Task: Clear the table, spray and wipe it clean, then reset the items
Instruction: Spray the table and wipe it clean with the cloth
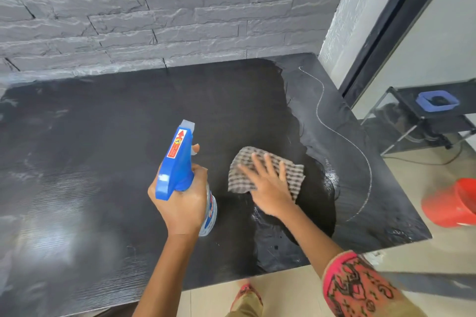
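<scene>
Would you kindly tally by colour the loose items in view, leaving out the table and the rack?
Blue: 2 (spray bottle, tub)
Red: 1 (bucket)
Checked brown and white: 1 (cloth)
Total: 4

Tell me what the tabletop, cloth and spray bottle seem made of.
The black tabletop looks like wood-grain laminate: fine ridged lines, dull sheen. The checked grey-and-white cloth seems woven fabric, soft and crumpled. The blue-headed spray bottle looks glossy moulded plastic, clear below.
</scene>
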Motion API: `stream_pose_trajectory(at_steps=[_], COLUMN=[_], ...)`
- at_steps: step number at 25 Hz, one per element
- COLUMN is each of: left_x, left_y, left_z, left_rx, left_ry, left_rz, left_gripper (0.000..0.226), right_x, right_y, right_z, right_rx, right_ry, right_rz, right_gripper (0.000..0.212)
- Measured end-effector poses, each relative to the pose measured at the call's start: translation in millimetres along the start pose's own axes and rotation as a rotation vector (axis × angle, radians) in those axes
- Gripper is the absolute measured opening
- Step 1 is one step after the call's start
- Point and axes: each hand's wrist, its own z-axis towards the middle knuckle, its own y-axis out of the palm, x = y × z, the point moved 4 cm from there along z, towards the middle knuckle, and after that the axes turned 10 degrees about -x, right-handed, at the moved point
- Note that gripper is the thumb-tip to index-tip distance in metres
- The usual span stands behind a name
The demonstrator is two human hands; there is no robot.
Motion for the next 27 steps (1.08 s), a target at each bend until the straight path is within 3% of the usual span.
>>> stream_pose_trajectory(at_steps=[4, 6, 8, 11, 14, 16, 19, 22, 24, 27], left_x=[0.5, 1.1, 1.6, 5.2, 11.8, 19.8, 29.0, 29.6, 28.1, 23.4], left_y=[-2.8, -4.4, -6.2, -14.4, -34.9, -50.8, -66.4, -69.4, -65.8, -55.4], left_z=[-0.3, 0.0, -1.2, -5.4, -16.2, -20.1, -22.8, -29.7, -33.8, -37.1], left_rx=[-0.010, -0.024, -0.020, -0.007, 0.050, 0.068, 0.064, 0.072, 0.055, 0.015], left_ry=[-0.022, -0.029, -0.061, -0.085, -0.085, -0.062, -0.027, -0.031, -0.027, -0.038], left_rz=[0.006, 0.028, 0.037, 0.055, 0.042, 0.030, 0.069, 0.093, 0.084, 0.048], left_gripper=[0.033, 0.031, 0.023, 0.017, 0.011, 0.017, 0.030, 0.028, 0.027, 0.027], right_x=[-23.3, -2.0, 32.5, 62.2, 29.0, -21.2, -97.5, -111.5, -74.3, 12.2], right_y=[39.5, 44.1, 31.5, 0.5, -12.6, -1.9, 27.1, 53.3, 57.5, 32.1], right_z=[-72.9, -103.6, -108.0, -63.9, -11.1, 3.0, -21.6, -72.6, -100.8, -99.1], right_rx=[-0.066, -0.096, -0.088, 0.006, 0.012, -0.010, -0.065, -0.126, -0.127, -0.056], right_ry=[-0.333, -0.364, -0.241, 0.079, 0.225, 0.095, -0.251, -0.534, -0.571, -0.312], right_rz=[-0.079, -0.081, -0.074, -0.032, 0.018, 0.035, -0.025, -0.071, -0.085, -0.073], right_gripper=[0.082, 0.091, 0.094, 0.077, 0.068, 0.069, 0.070, 0.075, 0.089, 0.095])
